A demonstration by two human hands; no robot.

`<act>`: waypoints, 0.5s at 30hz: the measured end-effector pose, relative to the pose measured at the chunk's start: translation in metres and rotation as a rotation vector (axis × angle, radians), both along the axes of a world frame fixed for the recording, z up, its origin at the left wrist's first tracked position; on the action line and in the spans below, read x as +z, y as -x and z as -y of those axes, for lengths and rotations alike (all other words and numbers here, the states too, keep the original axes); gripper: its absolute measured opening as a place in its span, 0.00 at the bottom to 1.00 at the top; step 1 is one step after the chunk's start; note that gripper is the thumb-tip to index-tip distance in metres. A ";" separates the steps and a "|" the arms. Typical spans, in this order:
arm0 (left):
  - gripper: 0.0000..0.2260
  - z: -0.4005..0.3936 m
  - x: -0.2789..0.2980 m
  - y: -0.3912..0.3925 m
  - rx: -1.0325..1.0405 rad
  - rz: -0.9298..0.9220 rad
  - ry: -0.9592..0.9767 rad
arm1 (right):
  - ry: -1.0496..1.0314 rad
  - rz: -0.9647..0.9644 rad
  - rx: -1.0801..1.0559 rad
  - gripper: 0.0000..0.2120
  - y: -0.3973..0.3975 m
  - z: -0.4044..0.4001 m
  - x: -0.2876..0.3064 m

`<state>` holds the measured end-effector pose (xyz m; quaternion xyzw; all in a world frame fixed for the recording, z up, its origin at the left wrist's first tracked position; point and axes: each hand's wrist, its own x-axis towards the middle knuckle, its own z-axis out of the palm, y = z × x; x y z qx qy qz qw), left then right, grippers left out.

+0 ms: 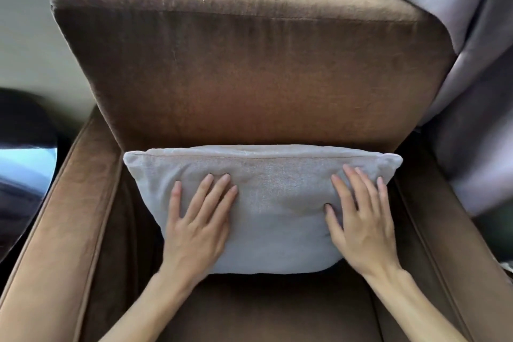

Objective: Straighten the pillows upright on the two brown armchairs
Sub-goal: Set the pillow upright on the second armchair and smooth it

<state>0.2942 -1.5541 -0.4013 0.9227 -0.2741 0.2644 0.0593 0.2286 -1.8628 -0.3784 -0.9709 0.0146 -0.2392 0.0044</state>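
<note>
A light grey pillow (266,203) stands upright on the seat of a brown armchair (249,78), its top edge leaning against the backrest. My left hand (198,219) lies flat on the pillow's front, left of centre, fingers spread. My right hand (361,214) presses flat on the right part of the pillow, fingers apart, its thumb dented into the fabric. Neither hand grips anything. Only this one armchair is in view.
Brown armrests (69,203) run along both sides of the seat. A grey-lilac curtain (472,64) hangs close at the right, touching the backrest's corner. A dark round glossy object (25,153) sits at the left edge. A pale wall is behind the chair.
</note>
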 end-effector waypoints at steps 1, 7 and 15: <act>0.22 0.010 0.001 0.009 -0.035 -0.004 0.045 | -0.039 0.067 0.040 0.24 0.003 -0.016 0.001; 0.22 0.029 -0.022 0.013 -0.307 -0.060 -0.104 | 0.107 0.001 0.396 0.25 -0.014 -0.085 -0.033; 0.24 -0.046 -0.026 -0.031 -0.205 -0.027 -0.415 | 0.354 -0.020 0.371 0.28 -0.020 0.009 -0.052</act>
